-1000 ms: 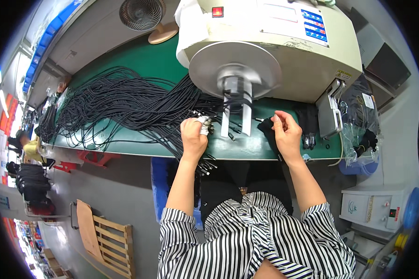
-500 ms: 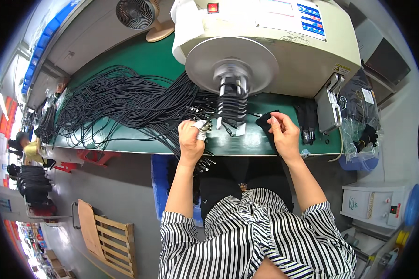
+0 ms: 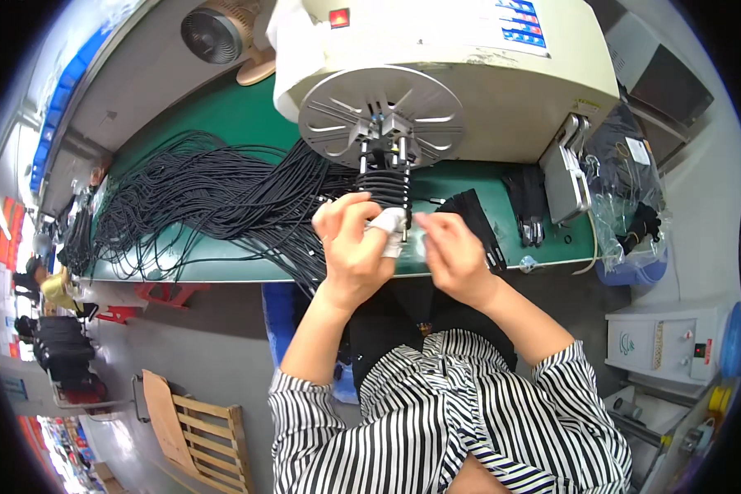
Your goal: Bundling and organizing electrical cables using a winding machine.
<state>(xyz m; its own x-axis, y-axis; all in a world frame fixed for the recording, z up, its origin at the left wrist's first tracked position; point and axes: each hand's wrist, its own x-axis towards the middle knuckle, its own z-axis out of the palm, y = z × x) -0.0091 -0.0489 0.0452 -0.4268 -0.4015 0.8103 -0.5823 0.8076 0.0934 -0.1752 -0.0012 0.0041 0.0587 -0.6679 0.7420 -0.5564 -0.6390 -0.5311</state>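
Observation:
A coil of black cable point(image 3: 384, 188) is wrapped around the metal posts of the winding machine's slotted round disc point(image 3: 337, 115). My left hand point(image 3: 356, 251) is closed at the near end of the coil, with a white wrap point(image 3: 393, 224) on its fingers; what lies inside its grip is hidden. Just right of the posts, my right hand point(image 3: 461, 262) holds its thumb and fingers together, tips slightly blurred, and anything pinched there is too small to name. Beside it lies a bundle of flat black strips point(image 3: 477, 221).
A large heap of black cables point(image 3: 214, 185) covers the left of the green table point(image 3: 589, 247). The cream machine body point(image 3: 486, 99) stands behind the disc, and a fan point(image 3: 214, 34) at the back left. More black pieces point(image 3: 525, 202) lie near a metal bracket point(image 3: 566, 181) on the right.
The disc and coil, blurred by spinning before, now stand still. My left hand has moved right to the coil's end; my right hand has come left from the black strips toward it.

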